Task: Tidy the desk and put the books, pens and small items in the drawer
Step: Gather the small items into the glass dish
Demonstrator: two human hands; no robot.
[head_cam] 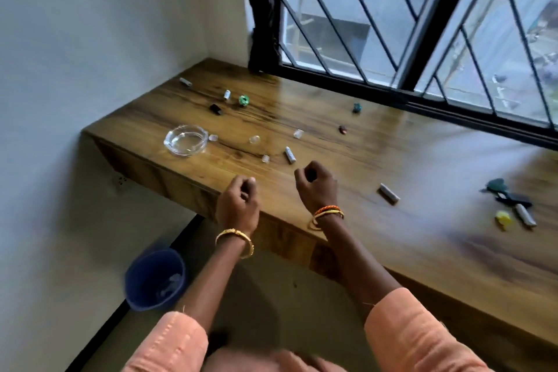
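Wooden desk under the barred window carries scattered bits and a glass ashtray; my left hand and right hand hover curled, empty.

Wooden worktop bore: glass ashtray at nine o'clock; green ring at eleven; teal bead at one; grey stick and yellow piece at three.

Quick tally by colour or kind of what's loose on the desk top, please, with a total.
Pale sticks: 5
Small clear pieces: 4
Green or teal pieces: 3
Black pieces: 2
Glass dish: 1
Dark red piece: 1
Yellow piece: 1
Total: 17. The right end is blurred, so its counts are less sure.
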